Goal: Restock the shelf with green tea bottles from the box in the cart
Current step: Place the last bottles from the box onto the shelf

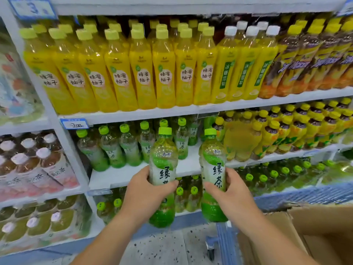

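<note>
My left hand [146, 190] grips a green tea bottle [163, 163] upright around its middle. My right hand [232, 192] grips a second green tea bottle [213, 159], also upright. Both bottles are held in front of the middle shelf [122, 175], just short of its front edge. On that shelf stand several green tea bottles [112, 148] with green caps, set back towards the left, with bare shelf space in front of and to the right of them. The cardboard box [305, 226] sits open at the lower right, in the blue cart [227, 243].
Yellow honey-pomelo drink bottles [122, 73] fill the shelf above. Yellow-capped bottles [286, 131] stand to the right of the green tea row. More green-capped bottles [267, 178] fill the shelf below. Pink-labelled bottles [38, 163] occupy the left bay. Speckled floor [162, 245] lies below.
</note>
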A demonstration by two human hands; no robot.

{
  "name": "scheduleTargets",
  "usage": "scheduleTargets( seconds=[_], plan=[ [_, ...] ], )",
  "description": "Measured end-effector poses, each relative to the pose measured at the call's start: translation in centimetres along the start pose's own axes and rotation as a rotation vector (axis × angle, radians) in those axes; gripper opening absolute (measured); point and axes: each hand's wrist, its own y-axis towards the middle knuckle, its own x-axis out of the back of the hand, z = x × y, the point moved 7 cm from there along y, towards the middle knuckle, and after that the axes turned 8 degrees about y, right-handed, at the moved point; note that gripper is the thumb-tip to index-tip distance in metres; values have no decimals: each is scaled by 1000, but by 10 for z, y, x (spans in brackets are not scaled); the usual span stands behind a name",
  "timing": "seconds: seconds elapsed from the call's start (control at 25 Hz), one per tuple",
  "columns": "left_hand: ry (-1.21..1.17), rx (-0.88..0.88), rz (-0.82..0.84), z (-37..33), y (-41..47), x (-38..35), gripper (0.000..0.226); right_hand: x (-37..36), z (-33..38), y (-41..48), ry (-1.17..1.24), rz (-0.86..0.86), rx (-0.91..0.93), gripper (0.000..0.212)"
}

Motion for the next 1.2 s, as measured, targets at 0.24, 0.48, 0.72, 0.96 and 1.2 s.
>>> scheduleTargets(
  seconds=[0.24,0.48,0.72,0.96,1.2],
  plan=[
    [81,-51,-103,45,85,-22,35,-23,-48,93,-19,-61,35,38],
    [173,-121,-183,71,139,-39,30,-38,-76,159,-6,-158,120,36],
    [193,-178,-282,85,160,-46,41,-58,-90,187,-8,-145,260,40],
    [123,-284,-241,83,164,-57,38,-55,-91,198,-144,-232,369,41],
    [79,-304,-250,83,165,-56,37,-56,-100,198,-190,-259,342,38]
  ],
)
